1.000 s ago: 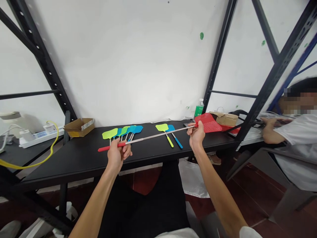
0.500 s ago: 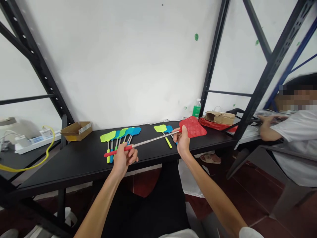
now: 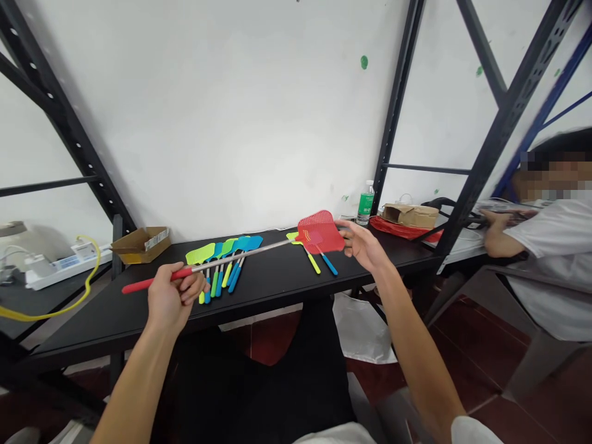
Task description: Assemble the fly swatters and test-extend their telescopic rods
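My left hand (image 3: pixel 173 296) is closed around the red handle of a fly swatter (image 3: pixel 319 233), holding it above the table with its metal shaft slanting up to the right. At the right edge of the red mesh head is my right hand (image 3: pixel 365 245), fingers apart and slightly curled; whether the fingertips touch it I cannot tell. Behind the shaft, several green and blue fly swatters (image 3: pixel 200 253) lie overlapping in a row on the black table (image 3: pixel 272 280). A yellow-green fly swatter (image 3: pixel 314 263) and a blue-handled one (image 3: pixel 330 265) lie partly hidden beneath the red head.
An open cardboard box (image 3: pixel 141 245) and a white power strip (image 3: pixel 69 266) with a yellow cable stand left. A green-labelled bottle (image 3: pixel 365 203) and another carton (image 3: pixel 411 216) on red plastic are at right. Dark shelf posts frame the table. A person (image 3: pixel 555 246) sits at far right.
My right hand has let go of the red swatter's neck and moved to the head's outer edge. My left hand has carried the swatter leftward. The shaft looks shorter than a second ago.
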Demonstrator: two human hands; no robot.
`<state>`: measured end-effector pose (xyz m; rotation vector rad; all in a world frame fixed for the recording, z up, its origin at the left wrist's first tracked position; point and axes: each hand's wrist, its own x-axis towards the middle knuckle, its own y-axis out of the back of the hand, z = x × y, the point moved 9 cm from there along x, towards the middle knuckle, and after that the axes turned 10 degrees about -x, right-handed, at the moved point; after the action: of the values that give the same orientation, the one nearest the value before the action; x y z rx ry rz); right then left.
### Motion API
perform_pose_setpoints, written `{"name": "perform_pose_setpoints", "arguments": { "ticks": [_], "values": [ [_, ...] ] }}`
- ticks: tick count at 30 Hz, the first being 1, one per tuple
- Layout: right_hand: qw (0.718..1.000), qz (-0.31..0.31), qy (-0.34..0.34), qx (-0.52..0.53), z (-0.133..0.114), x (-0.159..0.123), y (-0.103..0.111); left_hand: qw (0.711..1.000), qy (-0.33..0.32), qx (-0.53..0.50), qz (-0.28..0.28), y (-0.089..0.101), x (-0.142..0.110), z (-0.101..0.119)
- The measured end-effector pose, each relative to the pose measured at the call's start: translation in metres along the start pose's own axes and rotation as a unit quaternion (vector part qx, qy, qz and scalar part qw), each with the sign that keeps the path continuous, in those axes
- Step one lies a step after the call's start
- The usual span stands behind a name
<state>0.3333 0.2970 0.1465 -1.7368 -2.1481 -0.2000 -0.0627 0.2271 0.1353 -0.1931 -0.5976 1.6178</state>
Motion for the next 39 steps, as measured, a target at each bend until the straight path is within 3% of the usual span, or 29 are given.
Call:
{"name": "perform_pose_setpoints", "arguments": {
  "ticks": [6,11,14,18,21,25,29,31,34,36,39],
  "values": [
    [0.987,-0.148,-0.058,-0.026,0.027,-0.005,-0.040,0.998,0.015,0.043,-0.033,-0.001,-0.002,-0.006],
    [0.979,-0.198,-0.039,-0.014,0.031,-0.006,-0.047,0.999,-0.031,0.022,-0.015,0.010,0.000,0.014],
    [0.967,-0.241,-0.060,-0.050,0.037,-0.011,-0.050,0.999,-0.022,0.033,-0.023,0.010,-0.002,0.016],
    [0.984,-0.164,-0.060,-0.016,0.036,-0.008,-0.040,0.997,0.016,0.052,-0.046,0.003,-0.003,0.005],
    [0.986,-0.152,-0.065,-0.023,0.035,-0.009,-0.039,0.998,0.009,0.056,-0.028,0.004,-0.002,0.007],
    [0.988,-0.133,-0.053,-0.051,0.029,-0.008,-0.026,0.996,-0.034,0.075,0.024,0.021,0.000,0.024],
    [0.991,-0.102,-0.023,-0.087,0.025,-0.003,-0.008,0.979,-0.088,0.173,0.057,0.040,-0.001,0.040],
    [0.991,-0.090,0.001,-0.102,0.020,-0.001,-0.003,0.965,-0.061,0.250,0.042,0.044,-0.002,0.036],
    [0.989,-0.084,0.033,-0.118,0.012,0.000,-0.002,0.937,0.048,0.346,-0.031,0.046,-0.005,0.012],
    [0.987,-0.077,0.045,-0.131,0.008,0.000,-0.001,0.917,0.113,0.377,-0.071,0.048,-0.009,-0.001],
    [0.987,-0.062,0.052,-0.142,0.004,-0.002,0.001,0.909,0.140,0.383,-0.084,0.049,-0.012,-0.006]
  ]
}}
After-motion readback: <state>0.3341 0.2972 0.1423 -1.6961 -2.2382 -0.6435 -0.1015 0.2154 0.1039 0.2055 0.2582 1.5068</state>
